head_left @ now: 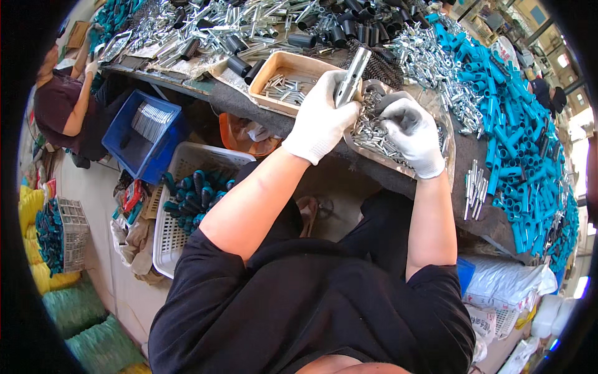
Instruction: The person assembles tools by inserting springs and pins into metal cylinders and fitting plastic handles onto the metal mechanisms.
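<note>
My left hand [324,118], in a white work glove, is closed around a shiny metal tube [354,73] with holes in its side, tilted up and away. My right hand [411,132], gloved as well, has its fingers curled in; what they hold, if anything, is hidden. It hovers at a tray [387,163] heaped with small metal pins [372,132]. Just left of my left hand stands a tan tray [272,62] with a few metal pins [283,89] in it.
Metal parts [261,22], black sleeves [350,31] and teal tubes [507,143] pile across the bench. Several thin rods [476,190] lie at its right edge. Below left are a blue bin [118,128] and a white basket [163,240]. Another person [65,112] works at far left.
</note>
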`<control>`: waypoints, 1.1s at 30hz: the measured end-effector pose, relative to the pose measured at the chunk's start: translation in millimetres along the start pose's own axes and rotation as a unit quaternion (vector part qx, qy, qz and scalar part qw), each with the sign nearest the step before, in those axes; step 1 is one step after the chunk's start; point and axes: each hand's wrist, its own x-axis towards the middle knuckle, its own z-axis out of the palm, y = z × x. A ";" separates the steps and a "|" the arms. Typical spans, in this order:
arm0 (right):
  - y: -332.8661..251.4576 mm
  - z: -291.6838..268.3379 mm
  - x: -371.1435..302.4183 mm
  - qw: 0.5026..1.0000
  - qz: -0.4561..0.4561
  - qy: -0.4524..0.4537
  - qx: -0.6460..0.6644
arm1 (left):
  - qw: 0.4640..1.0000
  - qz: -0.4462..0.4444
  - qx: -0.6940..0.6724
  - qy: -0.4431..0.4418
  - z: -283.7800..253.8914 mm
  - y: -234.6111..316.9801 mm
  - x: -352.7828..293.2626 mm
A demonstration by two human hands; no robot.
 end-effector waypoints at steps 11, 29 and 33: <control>-31.3 -3.3 -0.5 0.977 -0.043 0.001 -0.208 | 0.995 0.052 0.080 0.030 2.5 -1.5 -5.3; -24.2 1.0 -6.0 0.995 0.001 -0.035 -0.093 | 0.999 0.009 0.036 0.013 -2.0 -4.1 -4.4; -19.8 12.9 -8.3 0.991 0.075 -0.006 0.115 | 0.992 -0.086 -0.078 -0.051 -1.0 -9.2 -2.4</control>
